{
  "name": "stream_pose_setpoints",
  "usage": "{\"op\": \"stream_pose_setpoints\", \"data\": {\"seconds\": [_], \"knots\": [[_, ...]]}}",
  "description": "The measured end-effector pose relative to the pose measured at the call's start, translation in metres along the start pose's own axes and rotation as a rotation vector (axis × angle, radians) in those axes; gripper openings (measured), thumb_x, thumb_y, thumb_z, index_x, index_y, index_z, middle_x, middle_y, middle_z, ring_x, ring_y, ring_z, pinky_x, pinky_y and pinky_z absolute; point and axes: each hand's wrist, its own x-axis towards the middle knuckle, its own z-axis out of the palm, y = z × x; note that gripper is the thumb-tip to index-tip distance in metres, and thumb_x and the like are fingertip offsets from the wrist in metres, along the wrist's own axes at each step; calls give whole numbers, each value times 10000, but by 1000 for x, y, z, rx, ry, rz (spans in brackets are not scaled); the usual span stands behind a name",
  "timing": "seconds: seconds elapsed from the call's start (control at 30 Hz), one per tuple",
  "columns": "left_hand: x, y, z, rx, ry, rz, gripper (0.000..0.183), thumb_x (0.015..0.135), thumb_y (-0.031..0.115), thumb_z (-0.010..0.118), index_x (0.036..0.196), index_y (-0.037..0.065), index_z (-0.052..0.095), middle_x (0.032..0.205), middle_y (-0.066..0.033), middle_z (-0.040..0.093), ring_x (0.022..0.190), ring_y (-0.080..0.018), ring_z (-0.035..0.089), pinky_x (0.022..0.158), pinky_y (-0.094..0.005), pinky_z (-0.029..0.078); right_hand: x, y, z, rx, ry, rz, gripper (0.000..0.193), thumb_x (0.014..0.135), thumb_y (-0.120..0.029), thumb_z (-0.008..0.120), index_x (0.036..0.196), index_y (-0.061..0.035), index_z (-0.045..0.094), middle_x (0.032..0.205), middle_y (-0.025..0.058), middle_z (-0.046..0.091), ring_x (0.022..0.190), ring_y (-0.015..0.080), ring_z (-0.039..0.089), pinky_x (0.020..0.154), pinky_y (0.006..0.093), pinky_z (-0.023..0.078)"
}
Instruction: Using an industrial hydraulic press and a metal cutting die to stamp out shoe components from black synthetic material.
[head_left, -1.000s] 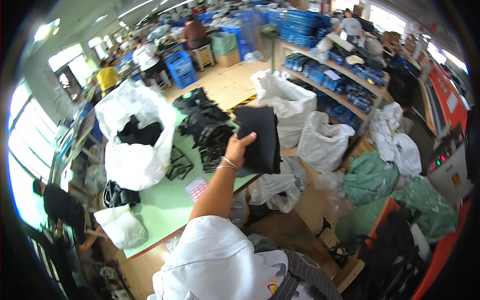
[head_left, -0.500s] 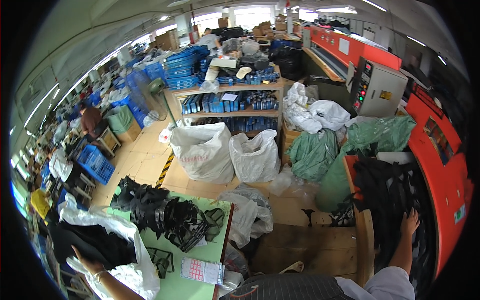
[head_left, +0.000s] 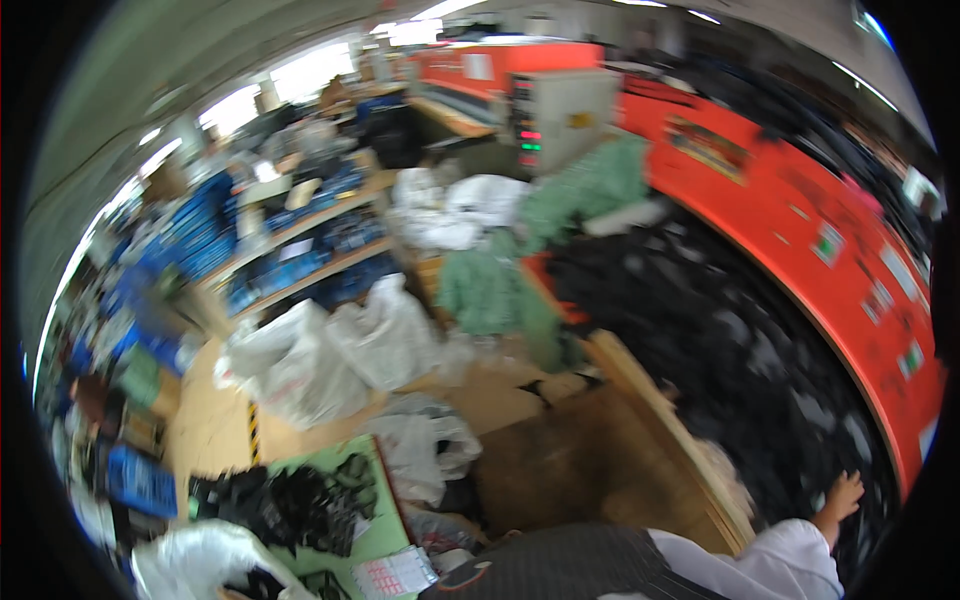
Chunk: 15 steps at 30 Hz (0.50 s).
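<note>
My right hand point(head_left: 845, 495) reaches out over a long pile of black cut pieces point(head_left: 720, 330), thin and soft-looking, beside the red machine point(head_left: 790, 190). Its fingers look slightly apart and lie on or just over the pieces; blur hides the exact contact, and no held piece shows. My left hand is out of view. At the lower left stands a white plastic sack point(head_left: 205, 560) with something black in its mouth. Next to it, a heap of black strap-like pieces point(head_left: 280, 505) lies on the green table point(head_left: 385, 500), near a printed card point(head_left: 395, 572).
A wooden board point(head_left: 670, 430) edges the black pile on my side. White sacks point(head_left: 290, 365) stand on the floor before a shelf point(head_left: 320, 270) of blue items. Green sheeting point(head_left: 480, 285) and a grey control box point(head_left: 570, 115) are beyond. A grey plastic bag point(head_left: 425, 440) sits beside the table.
The view has swung right, showing more of the red machine and black pile. My left hand has left the picture. My right hand now appears farther along the pile, toward the lower right.
</note>
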Motion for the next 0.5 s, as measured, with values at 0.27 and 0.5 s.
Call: {"op": "stream_pose_setpoints", "data": {"seconds": [0.27,0.5], "knots": [[-323,-37,216,204,-890,537,399,944,223,559,1240,-43,526,1253,-190,541,1119,-265,530,990,-355,415,-64,98,26,345,-86,-144,544,863,-369,619,1295,-55,514,1421,185,421,1335,381,347,1105,453,310],[-601,-138,216,132,-1735,822,326,927,138,570,1210,-23,562,1225,-136,563,1073,-236,557,954,-332,432,-80,180,22,418,226,-71,563,819,-380,682,1284,-106,521,1337,140,484,1257,323,428,1034,446,326]]}}
